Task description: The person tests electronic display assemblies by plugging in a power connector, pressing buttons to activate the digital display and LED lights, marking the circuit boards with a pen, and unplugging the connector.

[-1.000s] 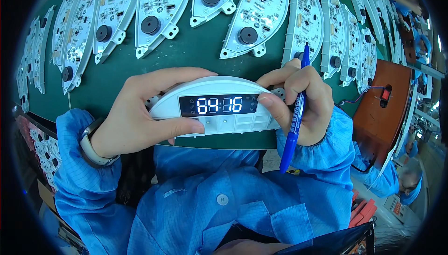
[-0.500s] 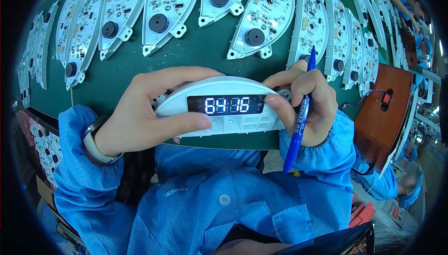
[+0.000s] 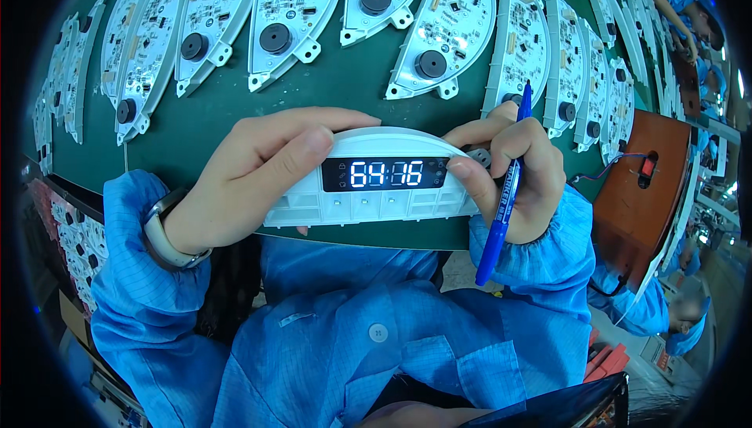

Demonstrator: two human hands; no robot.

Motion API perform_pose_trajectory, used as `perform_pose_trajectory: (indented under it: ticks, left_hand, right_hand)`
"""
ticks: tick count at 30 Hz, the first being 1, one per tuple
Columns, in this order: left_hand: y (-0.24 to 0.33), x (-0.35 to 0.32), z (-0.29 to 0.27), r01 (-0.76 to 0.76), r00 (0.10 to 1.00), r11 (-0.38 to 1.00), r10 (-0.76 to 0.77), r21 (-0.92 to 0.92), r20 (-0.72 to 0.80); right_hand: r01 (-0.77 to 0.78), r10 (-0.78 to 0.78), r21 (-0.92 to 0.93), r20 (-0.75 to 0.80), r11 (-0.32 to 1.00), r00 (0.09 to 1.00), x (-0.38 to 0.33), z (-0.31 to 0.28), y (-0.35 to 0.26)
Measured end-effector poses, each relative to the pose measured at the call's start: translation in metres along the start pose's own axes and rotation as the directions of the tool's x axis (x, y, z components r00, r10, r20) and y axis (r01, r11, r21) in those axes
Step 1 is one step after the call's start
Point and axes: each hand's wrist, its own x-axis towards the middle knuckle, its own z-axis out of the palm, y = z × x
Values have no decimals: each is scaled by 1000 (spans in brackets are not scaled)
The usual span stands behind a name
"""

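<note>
Between my hands is a white half-moon display module (image 3: 392,143), its lit digit screen (image 3: 385,174) facing up at me. Closed around the module's left end is my left hand (image 3: 249,173), fingers behind it and the thumb resting along the upper left, beside the screen. My right hand (image 3: 523,173) pinches the right end, thumb on the front near the screen's edge. A blue marker pen (image 3: 504,205) is also tucked in that hand, slanting with one end up past the knuckles. Small buttons show in the frame below the screen.
Rows of similar white modules with exposed circuit boards (image 3: 450,25) and round black buzzers lie along the far side of the green table (image 3: 329,83). At right stands a brown box (image 3: 644,181) with a red switch and wires. Other people in blue work beyond it.
My left thumb has lifted from below the screen's left part up to the module's upper left, uncovering the lower frame. The right hand keeps its hold on module and pen.
</note>
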Motion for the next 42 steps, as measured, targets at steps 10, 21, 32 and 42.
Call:
perform_pose_trajectory:
  ticks: [10,21,32,42]
  left_hand:
    - [-1,0,-1,25,999,999,-25,-27,20]
    - [-1,0,0,-24,1000,999,25,40,-6]
    - [-2,0,-1,17,1000,1000,-17,14,-4]
    - [2,-1,-1,41,999,999,-41,32,-16]
  right_hand:
    - [-5,5,-21,-12,1000,1000,-1,0,-2]
    - [-11,11,-29,-5,1000,1000,-1,-1,-3]
    - [-11,11,-27,4,1000,1000,-1,-1,-2]
    - [-53,53,6,-69,999,996,-2,0,-1]
